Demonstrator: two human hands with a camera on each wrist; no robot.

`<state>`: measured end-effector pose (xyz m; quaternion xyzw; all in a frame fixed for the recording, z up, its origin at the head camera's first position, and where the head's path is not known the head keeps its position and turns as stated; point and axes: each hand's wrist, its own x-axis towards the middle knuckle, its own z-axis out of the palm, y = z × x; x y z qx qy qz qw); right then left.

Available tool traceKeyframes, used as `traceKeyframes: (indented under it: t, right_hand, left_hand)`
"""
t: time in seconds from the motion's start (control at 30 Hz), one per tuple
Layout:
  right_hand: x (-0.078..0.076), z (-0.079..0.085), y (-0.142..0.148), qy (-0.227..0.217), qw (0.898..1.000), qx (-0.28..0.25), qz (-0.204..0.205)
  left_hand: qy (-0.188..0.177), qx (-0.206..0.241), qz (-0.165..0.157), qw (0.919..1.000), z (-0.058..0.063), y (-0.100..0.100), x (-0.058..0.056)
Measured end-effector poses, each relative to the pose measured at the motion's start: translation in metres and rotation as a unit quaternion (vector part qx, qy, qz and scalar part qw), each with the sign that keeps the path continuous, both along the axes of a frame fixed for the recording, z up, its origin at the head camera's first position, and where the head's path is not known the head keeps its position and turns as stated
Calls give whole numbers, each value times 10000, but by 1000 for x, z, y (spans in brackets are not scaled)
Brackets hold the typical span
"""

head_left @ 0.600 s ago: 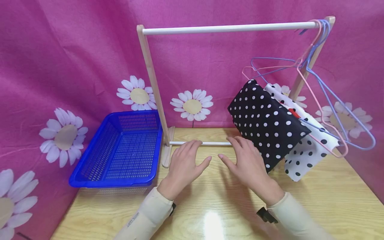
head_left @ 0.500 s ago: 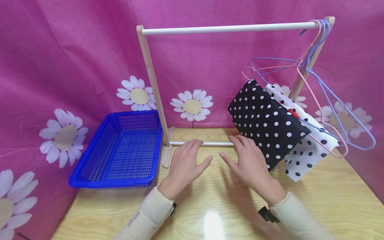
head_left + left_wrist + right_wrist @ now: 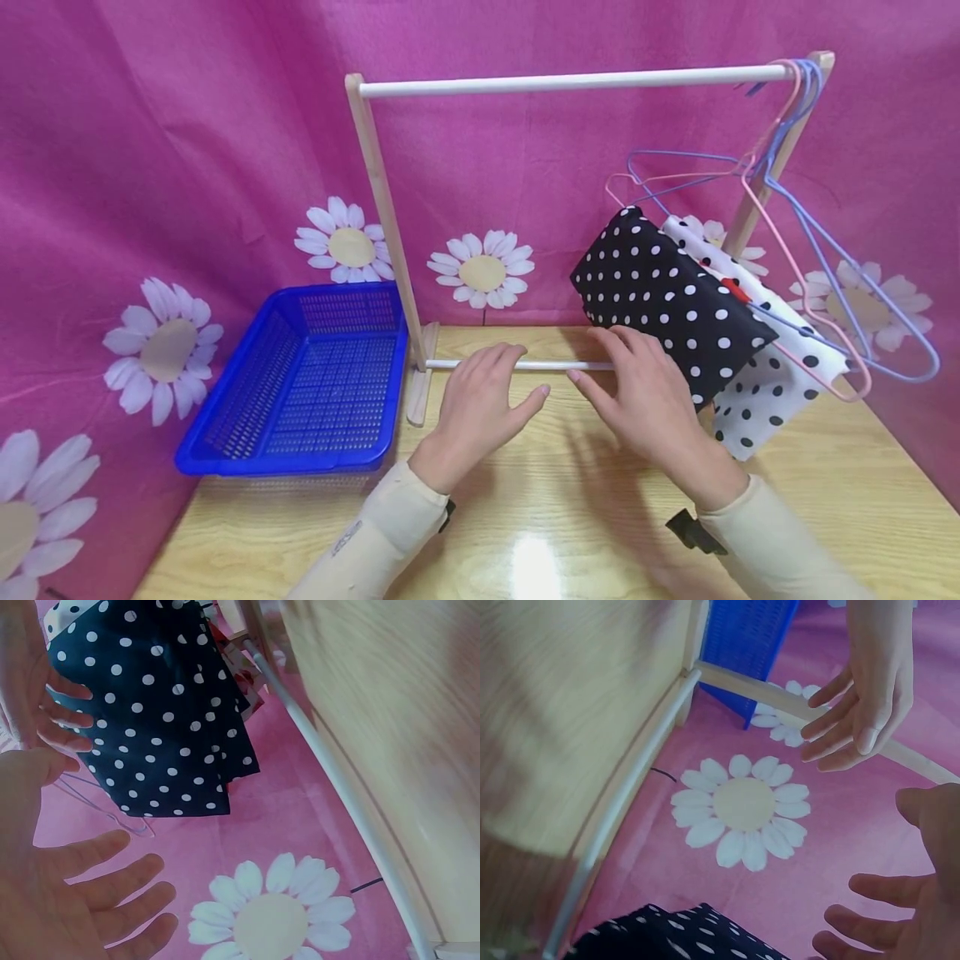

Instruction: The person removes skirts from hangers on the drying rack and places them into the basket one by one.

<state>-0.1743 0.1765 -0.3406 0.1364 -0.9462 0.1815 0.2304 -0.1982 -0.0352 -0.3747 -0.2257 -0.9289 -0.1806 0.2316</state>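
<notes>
My left hand (image 3: 483, 408) hovers over the table with relaxed, spread fingers and holds nothing. To its right, my right hand (image 3: 648, 396) is likewise loose and without any object. It overlaps the lower left of a black cloth with white dots (image 3: 667, 292) in the head view; whether they touch, I cannot tell. That folded cloth hangs over a pink hanger (image 3: 783, 237). Behind it, a white cloth with black dots (image 3: 768, 387) hangs with blue hangers (image 3: 873, 287). Their hooks are bunched at the right end of the white top rod (image 3: 570, 82).
A wooden-sided rack (image 3: 382, 192) stands on the wood table (image 3: 480, 533), with a lower white rod (image 3: 558, 365) behind my hands. At its left sits a blue perforated basket (image 3: 288, 462). A pink curtain with daisies (image 3: 480, 167) hangs behind. Something red (image 3: 735, 289) shows between the cloths.
Both hands have shifted a little to the right, the right hand now covering more of the black cloth's lower edge. The head view has tilted slightly, so the rack appears lower.
</notes>
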Motion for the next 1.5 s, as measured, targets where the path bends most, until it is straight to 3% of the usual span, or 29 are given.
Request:
traceKeyframes:
  t: [0.37, 0.97, 1.23, 1.5]
  right_hand:
    - [3, 17, 9, 190, 9998, 98, 4]
    - [16, 65, 35, 673, 9977, -77, 99]
    - [23, 87, 51, 818, 9964, 25, -203]
    - [21, 103, 69, 948, 9948, -59, -373]
  left_hand:
    - [-94, 72, -105, 9999, 11, 14, 0]
    - [-13, -171, -273, 9995, 27, 40, -3]
    - [-42, -162, -475, 9987, 36, 49, -4]
    - [180, -228, -536, 9981, 40, 54, -5]
